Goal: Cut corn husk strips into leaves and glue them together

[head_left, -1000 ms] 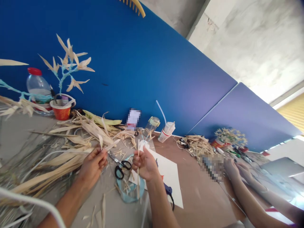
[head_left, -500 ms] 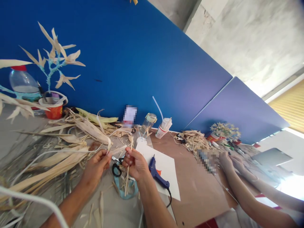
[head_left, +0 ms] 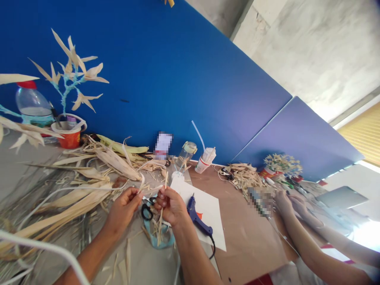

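My left hand (head_left: 124,209) is closed, pinching a narrow pale corn husk strip (head_left: 142,181) that curls up above the fingertips. A short way to its right, my right hand (head_left: 173,206) is closed round a thin straw-coloured stalk (head_left: 160,229), held nearly upright, its ends showing above and below the fist. The two hands are apart. Black-handled scissors (head_left: 146,212) lie between and below them, partly hidden. Under the right hand is a light-blue ring-shaped item (head_left: 162,243) with husk scraps in and around it.
Dry corn husks (head_left: 80,202) cover the left side. A blue glue gun (head_left: 197,217) rests on white paper (head_left: 218,225). Behind stand a clear jar (head_left: 187,152), a paper cup (head_left: 202,164) and a husk-flower plant (head_left: 69,85). At right, a co-worker's hands (head_left: 286,204) are near a blurred-out object.
Both hands have shifted very slightly right in view, along with the whole scene. The husk strip in my left hand now curls more to the right. Both grips stay closed.
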Available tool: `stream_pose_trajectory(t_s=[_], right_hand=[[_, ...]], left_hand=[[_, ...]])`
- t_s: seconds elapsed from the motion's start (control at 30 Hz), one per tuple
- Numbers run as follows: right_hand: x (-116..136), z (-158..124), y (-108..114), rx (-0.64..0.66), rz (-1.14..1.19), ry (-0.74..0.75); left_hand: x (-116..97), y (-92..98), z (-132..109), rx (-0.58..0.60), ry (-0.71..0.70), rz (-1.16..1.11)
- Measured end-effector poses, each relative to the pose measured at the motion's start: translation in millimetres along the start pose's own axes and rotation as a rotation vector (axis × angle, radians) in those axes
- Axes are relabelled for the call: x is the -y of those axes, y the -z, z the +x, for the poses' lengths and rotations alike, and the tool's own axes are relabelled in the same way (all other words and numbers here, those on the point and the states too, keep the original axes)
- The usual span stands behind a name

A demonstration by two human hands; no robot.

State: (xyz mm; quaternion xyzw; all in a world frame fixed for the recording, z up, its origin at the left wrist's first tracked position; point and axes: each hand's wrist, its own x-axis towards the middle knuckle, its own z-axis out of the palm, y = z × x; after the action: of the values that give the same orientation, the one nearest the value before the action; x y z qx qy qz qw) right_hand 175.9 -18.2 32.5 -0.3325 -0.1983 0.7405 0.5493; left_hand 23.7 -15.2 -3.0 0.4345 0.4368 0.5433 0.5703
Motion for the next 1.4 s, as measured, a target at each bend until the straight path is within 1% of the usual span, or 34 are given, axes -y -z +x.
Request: stream_pose_trajectory(t_s=[0.23,0.37,0.47,0.6,0.77,0.87,0.97,1.07,1.13,1.2,1.3,1.33,1.4], right_hand=[[2,-1,-2,-0.03,-0.028,-0.014],[2,-1,-2,-0.037,-0.035,-0.017],[2,-1,-1,-0.038,-0.039,-0.023],[2,0,1,-0.034,-0.044,-0.03],[3,0,1,-0.019,-0.057,-0.028],[3,0,0,-0.019,-0.077,-0.004],[5,0,0,-0.051,-0.126,0.056],[5,-1,1,-0.117,-0.239,0.143],[4,-2,0,-0.151,-0.344,0.162],[1,-3,-1,-0.15,-0.443,0.135],[-4,-6,-5,-0.117,-0.549,0.072],[-6,-6,-6,-0.103,-0.57,0.051],[-8,-7,-8,-0.085,-0.602,0.017]], left_hand=[[3,0.9,1,-0.002,-0.017,0.054],[1,0.2,0,-0.001,-0.043,0.101],[-1,-0.7,-1,-0.009,-0.054,0.116],[0,-0.7,0,0.009,-0.062,0.124],[-1,-1.6,0,0.005,-0.052,0.126],[-6,-3.0,-1,0.008,-0.041,0.116],[-10,-1.1,-3,-0.019,0.011,0.064],[-13,3.8,-4,-0.057,0.058,-0.029],[-16,5.8,-4,-0.065,0.065,-0.07],[-21,4.7,-4,-0.024,0.093,-0.08],[-27,-0.5,-5,0.1,0.177,-0.055],[-27,-2.0,-5,0.142,0.191,-0.054],[-24,-3.4,-5,0.199,0.175,-0.007]])
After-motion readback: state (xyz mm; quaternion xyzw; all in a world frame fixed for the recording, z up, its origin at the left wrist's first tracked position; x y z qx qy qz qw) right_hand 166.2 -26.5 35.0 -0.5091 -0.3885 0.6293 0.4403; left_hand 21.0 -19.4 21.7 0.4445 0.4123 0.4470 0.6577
